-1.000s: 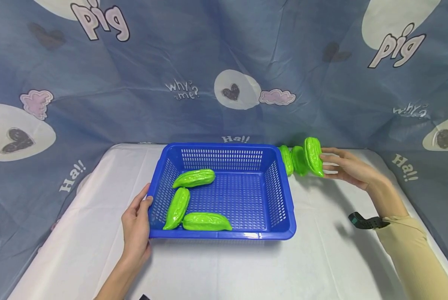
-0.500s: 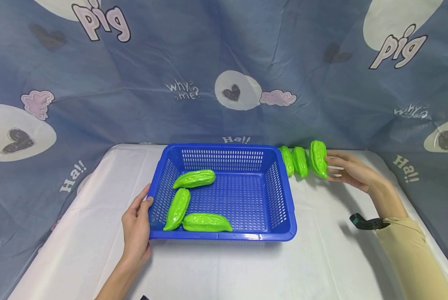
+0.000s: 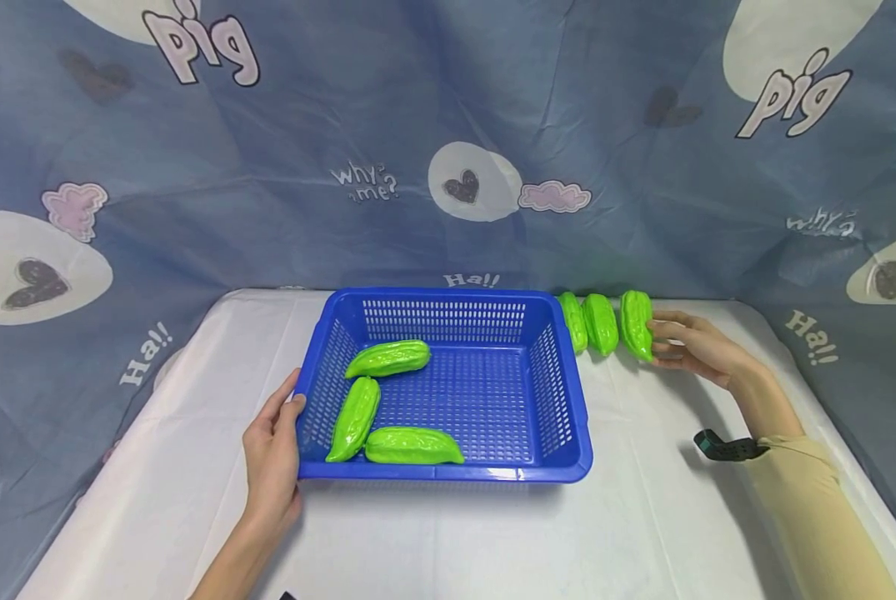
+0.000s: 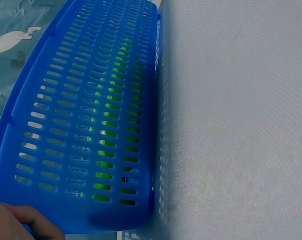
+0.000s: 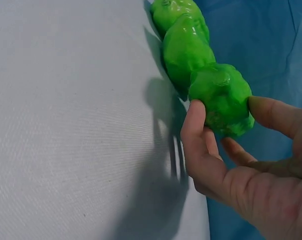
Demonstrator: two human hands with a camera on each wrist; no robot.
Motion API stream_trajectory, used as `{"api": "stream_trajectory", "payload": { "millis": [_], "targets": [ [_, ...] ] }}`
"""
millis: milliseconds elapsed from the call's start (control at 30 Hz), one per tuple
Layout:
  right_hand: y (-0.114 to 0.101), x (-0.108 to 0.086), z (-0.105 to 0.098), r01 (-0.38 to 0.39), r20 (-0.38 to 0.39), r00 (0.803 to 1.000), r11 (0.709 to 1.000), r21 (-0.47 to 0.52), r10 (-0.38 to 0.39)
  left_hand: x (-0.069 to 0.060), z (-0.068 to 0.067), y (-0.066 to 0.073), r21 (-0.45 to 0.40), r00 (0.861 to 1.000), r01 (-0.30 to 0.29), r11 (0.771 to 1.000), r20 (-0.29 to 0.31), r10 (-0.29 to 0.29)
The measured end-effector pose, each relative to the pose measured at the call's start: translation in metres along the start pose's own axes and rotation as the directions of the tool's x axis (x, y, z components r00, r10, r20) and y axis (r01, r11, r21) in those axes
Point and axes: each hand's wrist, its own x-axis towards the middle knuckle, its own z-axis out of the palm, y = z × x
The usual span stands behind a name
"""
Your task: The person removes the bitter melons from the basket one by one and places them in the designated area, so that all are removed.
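Observation:
My left hand (image 3: 271,454) grips the left rim of a blue slotted plastic basket (image 3: 448,471), thumb over the rim. Inside the basket lie three bright green, bumpy bitter melons, one at the back (image 3: 389,358), one at the left (image 3: 355,419) and one along the front wall (image 3: 413,445). At the right, my right hand (image 3: 691,346) pinches another bitter melon (image 3: 635,325) between thumb and fingers; its end faces the right wrist view. Two more bitter melons (image 3: 573,322) (image 3: 601,324) stand side by side between it and the basket.
Everything is on a table with a white cloth (image 3: 448,542). A blue printed curtain (image 3: 387,225) rises behind the table's back edge and along both sides. In the left wrist view, green melons show through the slots of the basket wall (image 4: 91,115).
My right hand has moved a little right and down with its bitter melon, away from the other two at the right. The left hand and the basket have stayed in place.

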Motion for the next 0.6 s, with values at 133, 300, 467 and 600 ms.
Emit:
{"api": "stream_trajectory", "payload": {
  "millis": [133, 300, 467, 600],
  "targets": [
    [0.0004, 0.0025, 0.0019, -0.014, -0.010, 1.000, 1.000, -0.025, 0.014, 0.0003, -0.0004, -0.0004, 0.001, 1.000, 0.002, 1.000, 0.001, -0.002],
    [-0.0004, 0.0041, 0.0034, -0.031, -0.026, 0.999, 0.998, -0.059, 0.029, 0.0003, -0.0002, -0.0004, 0.003, 1.000, 0.003, 1.000, 0.000, -0.003],
    [-0.0005, 0.0053, 0.0043, -0.033, -0.027, 0.999, 0.996, -0.082, 0.031, -0.0003, 0.0000, 0.0003, 0.006, 1.000, 0.001, 1.000, -0.004, -0.001],
    [-0.0010, 0.0068, 0.0052, -0.045, -0.043, 0.998, 0.996, -0.071, 0.042, -0.0003, 0.0004, 0.0002, 0.004, 1.000, -0.003, 1.000, -0.004, 0.003]
  ]
}}
